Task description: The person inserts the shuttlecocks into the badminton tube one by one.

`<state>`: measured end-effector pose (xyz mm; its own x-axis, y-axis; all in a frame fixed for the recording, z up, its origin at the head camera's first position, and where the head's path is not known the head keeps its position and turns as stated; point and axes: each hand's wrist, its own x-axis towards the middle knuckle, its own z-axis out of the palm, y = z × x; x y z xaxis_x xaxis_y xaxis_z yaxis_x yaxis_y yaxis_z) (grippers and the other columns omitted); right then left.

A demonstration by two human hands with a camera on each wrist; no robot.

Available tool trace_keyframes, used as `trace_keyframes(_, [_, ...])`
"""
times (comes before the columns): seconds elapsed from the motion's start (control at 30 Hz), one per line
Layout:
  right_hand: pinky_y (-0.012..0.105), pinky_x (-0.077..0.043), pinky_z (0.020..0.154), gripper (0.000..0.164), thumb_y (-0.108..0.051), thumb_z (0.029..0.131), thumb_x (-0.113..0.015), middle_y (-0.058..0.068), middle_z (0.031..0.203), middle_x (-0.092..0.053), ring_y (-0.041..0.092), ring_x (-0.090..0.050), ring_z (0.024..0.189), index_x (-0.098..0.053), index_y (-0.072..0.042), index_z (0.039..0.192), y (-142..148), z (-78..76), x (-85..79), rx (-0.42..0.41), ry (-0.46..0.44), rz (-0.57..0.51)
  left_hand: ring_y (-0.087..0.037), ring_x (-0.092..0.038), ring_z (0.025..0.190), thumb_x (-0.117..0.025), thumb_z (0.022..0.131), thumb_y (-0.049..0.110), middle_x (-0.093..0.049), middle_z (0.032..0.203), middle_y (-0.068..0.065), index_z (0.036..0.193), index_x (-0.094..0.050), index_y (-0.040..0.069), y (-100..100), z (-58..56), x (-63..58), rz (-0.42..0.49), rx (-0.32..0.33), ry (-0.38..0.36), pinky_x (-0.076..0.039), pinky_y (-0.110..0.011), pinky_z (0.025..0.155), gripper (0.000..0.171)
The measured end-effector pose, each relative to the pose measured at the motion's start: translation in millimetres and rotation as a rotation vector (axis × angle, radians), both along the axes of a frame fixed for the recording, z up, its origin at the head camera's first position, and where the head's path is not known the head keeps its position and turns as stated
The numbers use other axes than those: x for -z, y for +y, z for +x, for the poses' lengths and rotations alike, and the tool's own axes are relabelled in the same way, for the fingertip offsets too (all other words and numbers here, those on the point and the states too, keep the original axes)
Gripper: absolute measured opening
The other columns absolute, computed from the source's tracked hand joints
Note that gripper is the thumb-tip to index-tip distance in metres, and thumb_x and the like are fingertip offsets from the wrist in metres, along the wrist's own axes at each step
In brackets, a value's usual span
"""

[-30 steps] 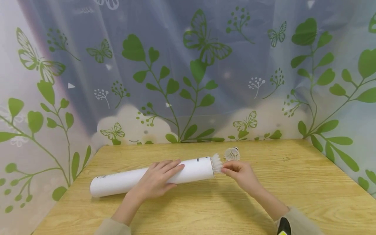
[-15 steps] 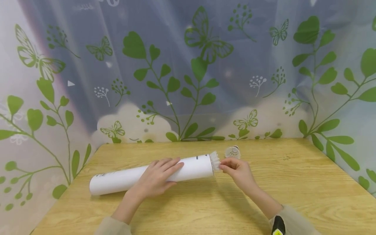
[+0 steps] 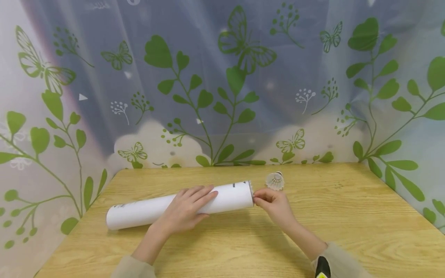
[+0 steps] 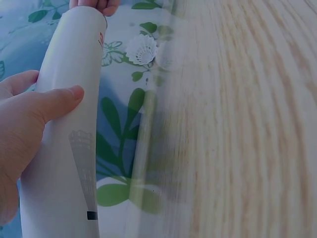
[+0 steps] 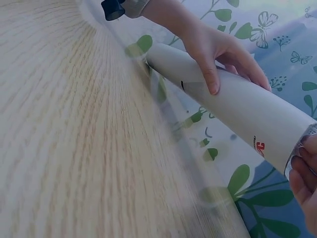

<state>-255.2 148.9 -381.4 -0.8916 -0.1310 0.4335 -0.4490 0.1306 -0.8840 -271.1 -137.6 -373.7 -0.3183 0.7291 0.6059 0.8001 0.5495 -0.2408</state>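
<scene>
A white shuttlecock tube (image 3: 229,199) lies slanted in front of me, its open mouth to the right. My left hand (image 3: 187,208) grips its middle from above, the thumb along the near side in the right wrist view. At the mouth, my right hand (image 3: 276,206) pinches a shuttlecock (image 5: 311,131) whose feather rim shows just inside the opening; the rest of it is hidden in the tube. Behind the right hand a second white shuttlecock (image 3: 275,181) sits on the table, apart from both hands.
The wood-grain table (image 3: 347,216) reaches back to a hanging curtain (image 3: 194,96) printed with leaves and butterflies. Similar printed sheets stand along the left and right sides. A dark device (image 3: 323,267) is strapped at my right sleeve.
My right hand has moved left toward the tube, and the shuttlecock in its fingers has slid in until its feathers barely show. The left hand and tube have hardly moved.
</scene>
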Motion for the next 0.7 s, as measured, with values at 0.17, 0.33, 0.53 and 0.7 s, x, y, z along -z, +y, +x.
trace_keyframes(0.17, [0.022, -0.052, 0.068, 0.009, 0.011, 0.081, -0.062, 0.024, 0.088, -0.066, 0.008, -0.062, 0.073, -0.064, 0.014, 0.089, -4.0, 1.1, -0.7, 0.001, -0.024, -0.016, -0.027, -0.054, 0.109, -0.083, 0.067, 0.026, -0.05, 0.135, -0.006, 0.133, -0.05, 0.012, 0.0, 0.2, -0.4, 0.003, -0.013, -0.006, -0.048, -0.044, 0.078, 0.075])
trace_keyframes(0.33, [0.022, -0.052, 0.071, 0.011, 0.011, 0.081, -0.061, 0.024, 0.092, -0.066, 0.007, -0.063, 0.076, -0.064, 0.014, 0.091, -6.2, 1.7, -0.3, 0.017, -0.072, -0.009, -0.026, -0.054, 0.109, -0.083, 0.066, 0.026, -0.05, 0.135, -0.006, 0.133, -0.05, 0.012, -0.1, 0.4, -0.5, 0.002, -0.015, -0.007, -0.047, -0.044, 0.079, 0.075])
trace_keyframes(0.53, [0.023, -0.052, 0.073, 0.013, 0.007, 0.083, -0.061, 0.023, 0.095, -0.067, 0.011, -0.064, 0.08, -0.066, 0.013, 0.094, -4.3, 2.5, 2.1, 0.015, -0.082, 0.032, -0.027, -0.053, 0.11, -0.083, 0.067, 0.026, -0.049, 0.135, -0.006, 0.133, -0.051, 0.012, 0.4, 1.4, -0.7, -0.004, -0.013, -0.01, -0.047, -0.044, 0.08, 0.075])
trace_keyframes(0.7, [0.025, -0.052, 0.074, 0.014, 0.007, 0.084, -0.06, 0.023, 0.095, -0.067, 0.012, -0.065, 0.082, -0.066, 0.013, 0.095, -1.3, 1.2, 4.5, -0.017, -0.038, 0.087, -0.027, -0.053, 0.111, -0.083, 0.067, 0.026, -0.049, 0.136, -0.006, 0.133, -0.05, 0.012, 0.6, 2.1, -0.8, -0.014, -0.023, -0.023, -0.047, -0.045, 0.081, 0.074])
